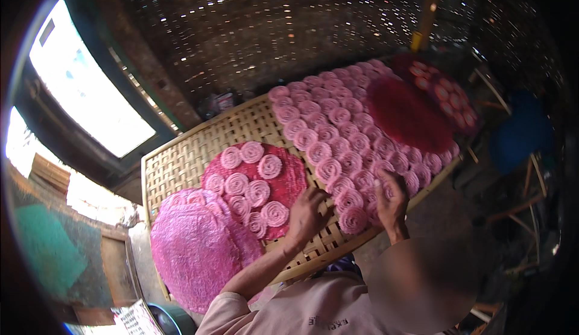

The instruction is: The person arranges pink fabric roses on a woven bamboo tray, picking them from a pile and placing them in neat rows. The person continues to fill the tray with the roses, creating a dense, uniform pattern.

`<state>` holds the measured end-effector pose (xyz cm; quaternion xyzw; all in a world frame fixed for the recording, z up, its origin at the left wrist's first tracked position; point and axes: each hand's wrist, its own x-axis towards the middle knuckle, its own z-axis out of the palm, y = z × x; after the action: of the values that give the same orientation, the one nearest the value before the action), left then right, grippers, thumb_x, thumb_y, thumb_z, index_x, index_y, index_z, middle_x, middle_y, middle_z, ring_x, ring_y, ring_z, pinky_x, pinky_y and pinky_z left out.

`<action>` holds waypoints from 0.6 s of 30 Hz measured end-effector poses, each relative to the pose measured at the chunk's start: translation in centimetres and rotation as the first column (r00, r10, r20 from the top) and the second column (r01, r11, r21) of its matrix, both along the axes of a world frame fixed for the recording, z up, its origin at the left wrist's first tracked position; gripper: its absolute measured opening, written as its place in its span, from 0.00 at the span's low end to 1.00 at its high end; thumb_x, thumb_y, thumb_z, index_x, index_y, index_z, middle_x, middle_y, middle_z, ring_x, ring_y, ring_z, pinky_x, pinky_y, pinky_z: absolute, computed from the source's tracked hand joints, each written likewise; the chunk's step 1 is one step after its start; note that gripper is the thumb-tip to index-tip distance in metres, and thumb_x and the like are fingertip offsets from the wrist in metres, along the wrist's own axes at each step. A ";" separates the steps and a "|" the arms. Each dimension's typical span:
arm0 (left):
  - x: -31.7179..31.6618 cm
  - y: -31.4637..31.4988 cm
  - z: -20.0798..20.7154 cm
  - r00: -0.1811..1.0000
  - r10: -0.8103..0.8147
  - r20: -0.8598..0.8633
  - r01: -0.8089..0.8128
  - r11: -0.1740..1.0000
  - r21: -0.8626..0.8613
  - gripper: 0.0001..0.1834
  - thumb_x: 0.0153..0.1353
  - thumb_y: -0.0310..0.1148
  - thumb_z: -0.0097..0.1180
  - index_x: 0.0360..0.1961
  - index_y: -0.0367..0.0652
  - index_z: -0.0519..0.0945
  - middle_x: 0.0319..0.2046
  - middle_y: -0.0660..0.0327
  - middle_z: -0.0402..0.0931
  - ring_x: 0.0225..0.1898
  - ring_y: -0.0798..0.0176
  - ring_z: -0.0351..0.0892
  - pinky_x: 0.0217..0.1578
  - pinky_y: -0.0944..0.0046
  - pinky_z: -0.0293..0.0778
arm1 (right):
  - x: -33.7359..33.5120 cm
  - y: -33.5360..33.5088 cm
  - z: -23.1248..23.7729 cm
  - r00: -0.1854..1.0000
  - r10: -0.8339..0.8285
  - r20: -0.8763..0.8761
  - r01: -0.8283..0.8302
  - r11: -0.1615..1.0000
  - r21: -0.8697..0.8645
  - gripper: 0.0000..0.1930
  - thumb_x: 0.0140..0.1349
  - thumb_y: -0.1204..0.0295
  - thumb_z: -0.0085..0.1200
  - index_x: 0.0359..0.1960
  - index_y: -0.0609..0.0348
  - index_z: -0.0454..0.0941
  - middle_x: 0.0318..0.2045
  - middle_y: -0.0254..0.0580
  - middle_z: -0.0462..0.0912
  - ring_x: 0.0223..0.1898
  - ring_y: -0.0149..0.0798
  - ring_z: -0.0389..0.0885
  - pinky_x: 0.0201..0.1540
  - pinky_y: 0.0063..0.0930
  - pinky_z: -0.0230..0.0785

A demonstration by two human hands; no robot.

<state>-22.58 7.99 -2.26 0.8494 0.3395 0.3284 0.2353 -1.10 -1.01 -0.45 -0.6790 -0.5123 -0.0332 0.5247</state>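
Rows of pink coiled rounds, shaped like rosettes of thin strands, cover the right part of a woven bamboo rack. My right hand reaches over their near edge, thumb and fingers closed about one pink coiled round. On the rack's left part, a round red pad carries several more coiled rounds. My left hand is by that pad's right edge, its fingers curled down; what they hold, if anything, is hidden. A shiny pink-purple round pad overlaps the red one at the near left corner.
A dark red round pad lies over the far right coils, beside another red pad dotted with pale rounds. Behind stands a woven wall with light through its gaps. A blue-green bucket is below left; something blue is at right.
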 end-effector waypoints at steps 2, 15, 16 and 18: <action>-3.2 4.0 -0.1 0.983 0.183 -0.021 -0.181 0.980 0.085 0.18 0.52 0.32 0.67 0.45 0.43 0.83 0.44 0.53 0.78 0.45 0.48 0.76 0.45 0.55 0.75 | -2.8 2.8 0.6 0.971 0.225 0.081 -0.223 0.974 -0.041 0.13 0.60 0.73 0.62 0.46 0.62 0.82 0.40 0.47 0.84 0.44 0.48 0.82 0.49 0.39 0.72; -12.4 23.1 -6.0 0.908 0.355 -0.220 -0.258 0.892 0.371 0.17 0.55 0.37 0.61 0.46 0.45 0.80 0.46 0.59 0.80 0.53 0.54 0.75 0.52 0.52 0.68 | -15.1 24.8 -5.3 0.698 0.633 0.335 -0.427 0.743 -0.515 0.26 0.54 0.55 0.59 0.50 0.60 0.79 0.46 0.54 0.80 0.50 0.56 0.78 0.55 0.46 0.70; -12.0 22.6 -5.5 0.898 0.369 -0.238 -0.275 0.896 0.350 0.17 0.55 0.36 0.61 0.46 0.45 0.80 0.45 0.59 0.80 0.52 0.53 0.75 0.51 0.52 0.68 | -14.6 24.8 -4.7 0.683 0.690 0.241 -0.468 0.667 -0.580 0.24 0.54 0.57 0.58 0.47 0.61 0.80 0.45 0.55 0.80 0.51 0.56 0.78 0.56 0.47 0.68; -10.5 21.5 -3.3 0.887 0.371 -0.275 -0.284 0.908 0.309 0.16 0.55 0.34 0.61 0.45 0.46 0.79 0.43 0.58 0.79 0.51 0.52 0.75 0.51 0.51 0.69 | -12.6 25.5 -5.2 0.647 0.746 0.158 -0.531 0.590 -0.608 0.18 0.53 0.61 0.59 0.41 0.62 0.83 0.42 0.56 0.82 0.47 0.57 0.81 0.53 0.45 0.71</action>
<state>-33.12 29.52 -5.53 0.8452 0.4673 0.2594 0.0026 -13.72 24.50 -5.60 -0.5331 -0.8097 0.1619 0.1843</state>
